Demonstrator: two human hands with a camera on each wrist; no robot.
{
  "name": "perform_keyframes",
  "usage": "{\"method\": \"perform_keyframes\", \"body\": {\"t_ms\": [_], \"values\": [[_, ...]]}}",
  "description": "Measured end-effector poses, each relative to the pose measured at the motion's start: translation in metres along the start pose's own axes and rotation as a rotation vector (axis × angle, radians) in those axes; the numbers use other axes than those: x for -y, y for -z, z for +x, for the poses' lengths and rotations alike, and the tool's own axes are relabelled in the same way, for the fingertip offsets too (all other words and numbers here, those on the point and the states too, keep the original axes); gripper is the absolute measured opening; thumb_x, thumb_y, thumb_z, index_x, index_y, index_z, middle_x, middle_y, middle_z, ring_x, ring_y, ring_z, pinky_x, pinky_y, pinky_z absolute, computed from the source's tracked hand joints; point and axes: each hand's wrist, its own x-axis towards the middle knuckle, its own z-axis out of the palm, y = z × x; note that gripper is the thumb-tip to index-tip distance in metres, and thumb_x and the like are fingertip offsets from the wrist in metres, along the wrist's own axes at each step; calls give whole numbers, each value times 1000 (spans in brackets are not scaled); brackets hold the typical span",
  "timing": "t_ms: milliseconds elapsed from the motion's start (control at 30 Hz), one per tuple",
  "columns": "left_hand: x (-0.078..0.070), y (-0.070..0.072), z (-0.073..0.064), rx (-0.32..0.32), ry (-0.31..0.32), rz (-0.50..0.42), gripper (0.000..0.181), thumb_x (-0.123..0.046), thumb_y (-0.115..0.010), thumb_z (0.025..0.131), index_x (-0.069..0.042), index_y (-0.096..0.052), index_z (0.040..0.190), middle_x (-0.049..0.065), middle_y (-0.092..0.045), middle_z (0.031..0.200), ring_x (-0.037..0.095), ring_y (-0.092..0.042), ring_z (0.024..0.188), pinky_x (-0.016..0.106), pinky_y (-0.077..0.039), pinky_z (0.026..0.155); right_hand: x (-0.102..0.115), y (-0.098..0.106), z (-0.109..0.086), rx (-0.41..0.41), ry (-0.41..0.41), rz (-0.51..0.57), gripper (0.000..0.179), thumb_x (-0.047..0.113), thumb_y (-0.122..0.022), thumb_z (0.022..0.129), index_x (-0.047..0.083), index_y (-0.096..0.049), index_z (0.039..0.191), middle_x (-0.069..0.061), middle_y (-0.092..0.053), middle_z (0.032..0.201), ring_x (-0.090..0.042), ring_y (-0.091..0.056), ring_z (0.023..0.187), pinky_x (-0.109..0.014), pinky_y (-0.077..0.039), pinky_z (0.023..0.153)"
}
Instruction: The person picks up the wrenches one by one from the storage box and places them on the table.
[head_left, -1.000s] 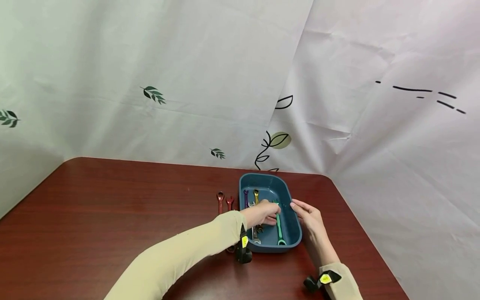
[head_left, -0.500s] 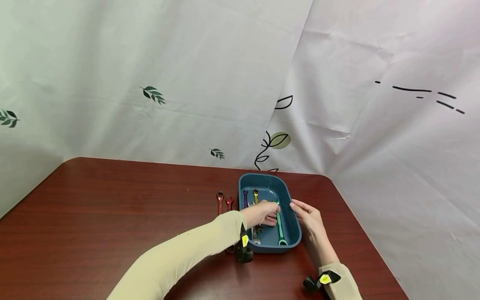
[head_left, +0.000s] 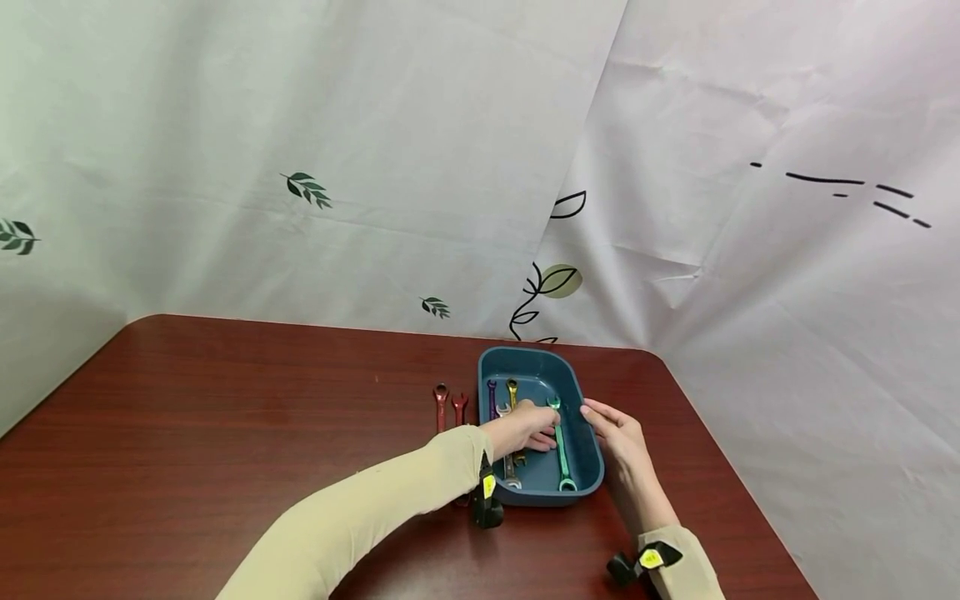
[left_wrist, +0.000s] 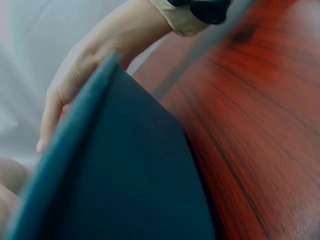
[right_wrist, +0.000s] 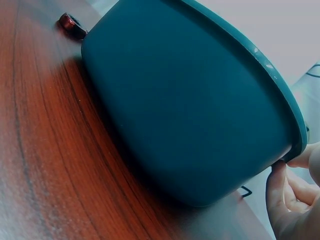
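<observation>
A blue plastic bin stands on the table with several combination wrenches in it. My left hand reaches over its left wall, fingers extended and touching a green wrench near its upper end. Left of that hand lie a purple wrench, a yellow wrench and a silver wrench, partly covered by it. My right hand pinches the bin's right rim; in the right wrist view its thumb presses beneath the rim. The bin wall fills much of the left wrist view.
Two red wrenches lie on the table just left of the bin, partly hidden by the left sleeve. One red end shows in the right wrist view. A white curtain hangs behind the brown table.
The green wrench's lower end has shifted slightly right, and its upper end has come into view from behind my left fingers. My right hand and the bin stay in place.
</observation>
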Motion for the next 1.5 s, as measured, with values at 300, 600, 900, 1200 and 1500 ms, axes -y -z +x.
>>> {"method": "perform_keyframes", "body": {"t_ms": [300,600,900,1200,1500], "values": [[3,-3,3,-53,-23,-6,45,-4,-59,87,11,-47,128,18,-71,99,27,-73,84,27,-61,71,0,0,-1,0,-1,3,52,24,-69,89,-2,-56,132,8,-70,92,-8,-65,76,-20,-57,71],[3,-3,0,-68,-7,-6,42,-3,-60,87,11,-50,126,17,-71,100,26,-73,85,27,-61,73,-2,0,-2,-2,4,-27,52,24,-69,89,-2,-55,132,5,-70,98,-7,-66,78,-21,-57,72],[6,1,6,-40,1,6,32,-1,-65,84,8,-57,114,13,-71,92,20,-72,71,24,-61,66,-1,-2,-2,2,-8,23,50,19,-68,90,-4,-55,132,1,-72,97,-9,-68,79,-23,-59,72],[2,-2,2,-89,-97,168,19,-2,-67,85,-7,-56,69,13,-70,74,20,-73,68,26,-61,62,1,-2,-2,-13,17,-18,48,20,-67,90,-4,-56,131,2,-71,99,-8,-67,78,-22,-58,72],[4,-4,3,-88,-149,145,8,5,-70,80,3,-64,83,15,-70,76,23,-72,67,29,-62,62,2,-2,-2,-5,30,8,53,22,-68,90,-7,-54,132,2,-71,98,-7,-68,78,-20,-58,71]]}}
